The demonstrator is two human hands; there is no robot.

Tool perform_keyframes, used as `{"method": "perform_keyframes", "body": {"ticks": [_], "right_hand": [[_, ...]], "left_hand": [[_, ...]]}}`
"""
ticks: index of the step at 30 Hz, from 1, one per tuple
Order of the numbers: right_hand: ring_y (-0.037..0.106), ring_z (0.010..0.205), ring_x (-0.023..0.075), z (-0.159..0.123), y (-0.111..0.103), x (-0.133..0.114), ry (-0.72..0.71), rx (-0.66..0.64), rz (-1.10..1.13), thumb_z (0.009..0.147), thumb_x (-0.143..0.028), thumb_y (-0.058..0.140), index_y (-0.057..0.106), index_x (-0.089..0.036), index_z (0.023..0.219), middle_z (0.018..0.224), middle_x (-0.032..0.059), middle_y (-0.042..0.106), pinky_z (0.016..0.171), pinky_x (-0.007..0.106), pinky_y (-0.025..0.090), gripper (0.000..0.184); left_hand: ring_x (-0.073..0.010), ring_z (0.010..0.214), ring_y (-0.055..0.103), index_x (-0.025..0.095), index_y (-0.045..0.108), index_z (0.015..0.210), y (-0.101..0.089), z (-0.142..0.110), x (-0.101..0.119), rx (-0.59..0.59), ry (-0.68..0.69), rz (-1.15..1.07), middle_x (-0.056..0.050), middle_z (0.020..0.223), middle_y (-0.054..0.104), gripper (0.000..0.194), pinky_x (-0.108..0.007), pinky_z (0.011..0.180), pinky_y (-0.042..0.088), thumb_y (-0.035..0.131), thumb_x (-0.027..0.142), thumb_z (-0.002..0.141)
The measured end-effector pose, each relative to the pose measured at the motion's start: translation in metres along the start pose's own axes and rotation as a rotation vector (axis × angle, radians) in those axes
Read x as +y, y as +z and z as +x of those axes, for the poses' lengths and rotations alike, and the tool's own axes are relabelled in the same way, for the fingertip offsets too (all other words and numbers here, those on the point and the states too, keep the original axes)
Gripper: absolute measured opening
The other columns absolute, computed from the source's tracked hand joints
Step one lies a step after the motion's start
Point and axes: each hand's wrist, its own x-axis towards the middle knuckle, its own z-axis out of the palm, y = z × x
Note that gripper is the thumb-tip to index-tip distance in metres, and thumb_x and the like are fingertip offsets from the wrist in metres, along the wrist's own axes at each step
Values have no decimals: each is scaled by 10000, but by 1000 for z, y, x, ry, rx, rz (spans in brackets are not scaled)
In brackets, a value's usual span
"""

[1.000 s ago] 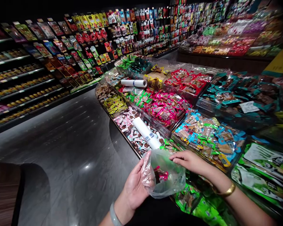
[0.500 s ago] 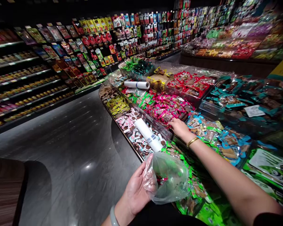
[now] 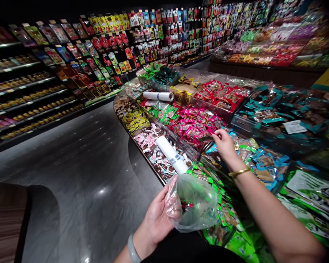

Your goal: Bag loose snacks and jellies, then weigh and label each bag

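Observation:
At the lower middle, my left hand [image 3: 159, 217] is closed on the gathered edge of a clear plastic bag [image 3: 200, 204], which hangs with its mouth spread. A little red and pink wrapping shows through the bag. My right hand [image 3: 225, 147], a gold bangle on its wrist, pinches a pink snack packet [image 3: 210, 133] between thumb and fingers. It is just above the right edge of a bin heaped with pink packets [image 3: 190, 122]. Blue-edged packets [image 3: 265, 160] lie in the bin beside that wrist.
A white roll of plastic bags [image 3: 171, 155] lies across small packets in the front bin; another roll [image 3: 158, 96] rests farther back. Green packets [image 3: 222, 215] fill the near bin. Clear dividers separate the bins. Stocked shelves [image 3: 27, 78] line the left wall beyond the grey floor [image 3: 82, 160].
My right hand has drawn back to the right from the pink heap and now holds a pink snack packet. My left hand keeps the bag in nearly the same place.

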Motion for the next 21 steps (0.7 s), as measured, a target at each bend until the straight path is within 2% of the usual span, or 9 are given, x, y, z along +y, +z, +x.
{"method": "perform_keyframes", "body": {"ticks": [2,4,7,9,11,13,15,18,21], "right_hand": [[547,677,189,-16,-14,-5,90,-66,277,840,-485,611,527,-248,847,732,-12,567,656,316,465,251],[570,694,185,-41,-26,-14,149,-223,403,829,-505,642,534,-254,867,747,-18,579,668,311,486,276],[592,742,182,-88,-35,-31,148,-454,361,875,-441,633,563,-248,847,777,-9,612,686,298,484,208],[611,775,186,-115,-34,-41,121,-612,296,893,-385,620,599,-240,828,799,-1,645,715,301,485,160],[648,830,197,-134,-28,-48,89,-788,256,890,-342,622,647,-240,827,844,3,699,775,315,498,122],[681,879,215,-140,-20,-49,68,-884,230,872,-330,643,689,-250,845,898,5,743,817,329,511,96],[693,899,234,-134,-13,-43,73,-856,209,866,-343,650,711,-258,886,939,20,763,823,344,519,106],[689,881,247,-109,-7,-26,74,-703,105,883,-360,618,717,-245,874,921,49,765,816,361,517,151],[689,858,226,-73,-5,-6,-4,-536,-212,889,-329,598,729,-243,854,892,30,770,797,337,511,161]], "left_hand": [[-68,457,374,239,688,1195,-1,1,0,-1,2,1,64,599,407,246,-179,463,258,578,322,992],[-69,459,371,242,682,1206,-2,3,1,-13,1,-2,66,597,392,252,-182,467,258,567,326,998],[-72,468,371,251,677,1208,-5,5,2,-27,-11,-3,67,600,378,250,-186,474,261,545,326,1010],[-72,472,376,247,675,1209,-6,6,2,-27,-20,1,65,604,378,252,-188,478,266,534,326,1015],[-73,474,384,250,660,1248,-7,6,2,-25,-14,5,66,603,377,276,-188,480,269,528,328,1018],[-74,477,397,262,633,1305,-8,6,2,-27,-3,8,66,606,385,312,-185,481,271,530,324,1017],[-75,481,403,281,608,1348,-8,6,2,-31,8,13,65,610,389,343,-181,482,273,536,317,1015],[-75,480,399,298,597,1366,-9,5,1,-26,11,17,68,603,367,356,-179,480,270,537,297,1015],[-78,481,396,311,596,1369,-10,4,0,-27,14,4,71,593,333,353,-177,479,264,512,317,1026]]}}
